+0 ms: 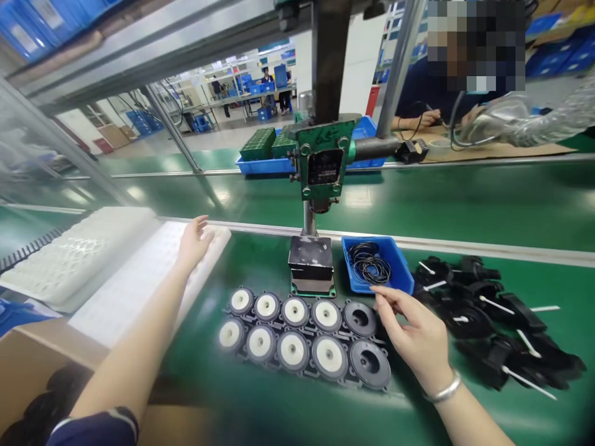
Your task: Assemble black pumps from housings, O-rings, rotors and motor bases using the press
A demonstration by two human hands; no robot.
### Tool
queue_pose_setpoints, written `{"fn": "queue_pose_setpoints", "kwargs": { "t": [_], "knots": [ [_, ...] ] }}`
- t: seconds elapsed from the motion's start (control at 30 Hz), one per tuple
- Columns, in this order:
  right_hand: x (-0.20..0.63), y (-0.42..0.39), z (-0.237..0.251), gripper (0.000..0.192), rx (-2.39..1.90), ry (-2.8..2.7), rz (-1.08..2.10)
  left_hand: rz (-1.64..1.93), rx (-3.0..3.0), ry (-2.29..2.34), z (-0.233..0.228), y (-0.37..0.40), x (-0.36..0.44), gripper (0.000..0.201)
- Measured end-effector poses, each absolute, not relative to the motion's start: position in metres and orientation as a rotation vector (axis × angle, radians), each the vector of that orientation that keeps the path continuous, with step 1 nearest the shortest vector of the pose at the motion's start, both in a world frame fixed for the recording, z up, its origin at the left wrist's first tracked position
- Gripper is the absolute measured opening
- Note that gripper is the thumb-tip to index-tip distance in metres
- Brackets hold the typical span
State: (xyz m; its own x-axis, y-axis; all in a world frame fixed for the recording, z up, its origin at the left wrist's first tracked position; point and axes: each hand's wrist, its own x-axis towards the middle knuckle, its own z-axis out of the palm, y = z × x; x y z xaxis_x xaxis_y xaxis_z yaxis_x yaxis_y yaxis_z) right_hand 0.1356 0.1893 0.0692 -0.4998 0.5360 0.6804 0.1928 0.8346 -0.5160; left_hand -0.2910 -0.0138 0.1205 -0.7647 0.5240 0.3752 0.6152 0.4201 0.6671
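My left hand is over the white foam sheet at the left, its fingers apart and partly curled near the sheet's far edge. Nothing shows in its grasp. My right hand hovers beside the two rows of round black housings, close to the front edge of a blue bin of thin black rings. Its thumb and forefinger tips come together; whatever they may hold is too small to make out. Several housings carry white discs; the two at the right end show bare black centres.
A press with a green head stands behind the housings on a black block. Black parts with white sticks are heaped at the right. A cardboard box is at lower left. Across the bench, a co-worker's hand works.
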Motion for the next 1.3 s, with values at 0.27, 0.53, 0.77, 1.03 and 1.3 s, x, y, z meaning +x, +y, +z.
{"fn": "queue_pose_setpoints", "kwargs": {
  "t": [0.27,0.53,0.77,1.03,1.3],
  "knots": [
    [0.142,0.199,0.057,0.02,-0.679,-2.122,0.486,-1.056,-1.079,-2.723,0.076,-0.019,-0.385,0.048],
    [0.142,0.203,0.049,0.03,-0.759,-2.167,0.495,-0.951,-1.076,-2.688,0.068,-0.013,-0.395,0.043],
    [0.143,0.204,0.049,0.032,-0.822,-2.165,0.534,-1.095,-0.924,-2.598,0.069,-0.014,-0.384,0.035],
    [0.143,0.202,0.051,0.03,-0.784,-2.161,0.504,-1.443,-0.68,-2.519,0.074,-0.013,-0.375,0.053],
    [0.144,0.203,0.051,0.029,-0.77,-2.165,0.482,-1.397,-0.916,-2.754,0.089,0.006,-0.366,0.052]
  ]
}}
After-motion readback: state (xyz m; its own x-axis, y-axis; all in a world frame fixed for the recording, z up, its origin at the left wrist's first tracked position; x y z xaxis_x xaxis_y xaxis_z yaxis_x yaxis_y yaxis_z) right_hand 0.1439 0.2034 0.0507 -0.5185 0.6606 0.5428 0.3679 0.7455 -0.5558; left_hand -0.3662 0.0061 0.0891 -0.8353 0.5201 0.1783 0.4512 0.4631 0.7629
